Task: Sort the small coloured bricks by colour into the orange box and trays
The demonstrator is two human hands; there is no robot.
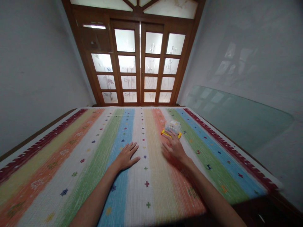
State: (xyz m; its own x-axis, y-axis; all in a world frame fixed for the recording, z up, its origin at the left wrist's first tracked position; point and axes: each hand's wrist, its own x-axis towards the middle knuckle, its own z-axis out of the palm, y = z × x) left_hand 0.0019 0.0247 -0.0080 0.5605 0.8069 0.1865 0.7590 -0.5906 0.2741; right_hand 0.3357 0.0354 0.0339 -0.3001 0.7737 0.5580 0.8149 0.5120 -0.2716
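Note:
My left hand (127,156) lies flat on the striped tablecloth (94,164), its fingers spread and nothing in it. Farther forward, to the right, my right hand (174,147) reaches to a small yellow-edged object (179,136). Its fingertips overlap the near edge of this object, while the thumb side is apart and blurred by motion. A clear plastic box (173,125) is just beyond my right fingers, close against or on the yellow-edged object; I cannot tell which. What is inside the box is too small to make out.
The cloth has coloured stripes and covers a long table. A rounded glass panel (236,113) leans by the right wall. Wooden doors (139,97) with frosted panes stand beyond the far edge. Walls flank the table on both sides.

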